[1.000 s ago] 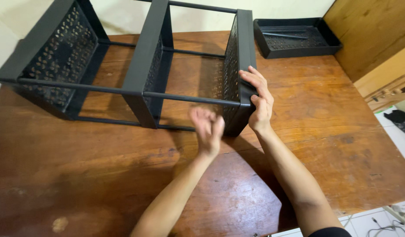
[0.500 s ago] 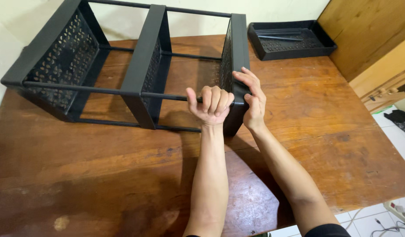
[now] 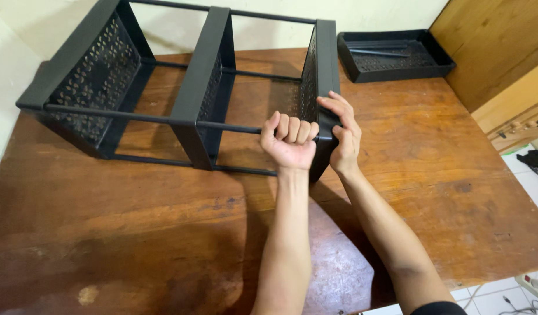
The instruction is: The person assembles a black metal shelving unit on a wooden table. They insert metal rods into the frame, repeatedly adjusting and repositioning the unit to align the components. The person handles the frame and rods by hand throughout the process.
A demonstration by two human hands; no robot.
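Observation:
A black plastic shelf rack [image 3: 202, 99] lies on its side on the brown wooden table [image 3: 135, 233]. It has three perforated trays joined by thin black rods. My left hand [image 3: 289, 140] is closed in a fist around the near upper rod [image 3: 228, 125], right beside the rightmost tray. My right hand [image 3: 342, 137] grips the near corner of that rightmost tray [image 3: 324, 70], fingers wrapped over its edge. The two hands almost touch.
A separate black perforated tray [image 3: 394, 55] with loose rods in it lies at the table's far right. A wooden cabinet [image 3: 496, 52] stands to the right, a pale wall behind. White floor tiles and a power strip [image 3: 534, 286] show at lower right.
My left hand rose from the table beneath the rack and closed around the near upper rod. My right hand stayed on the rightmost tray's corner.

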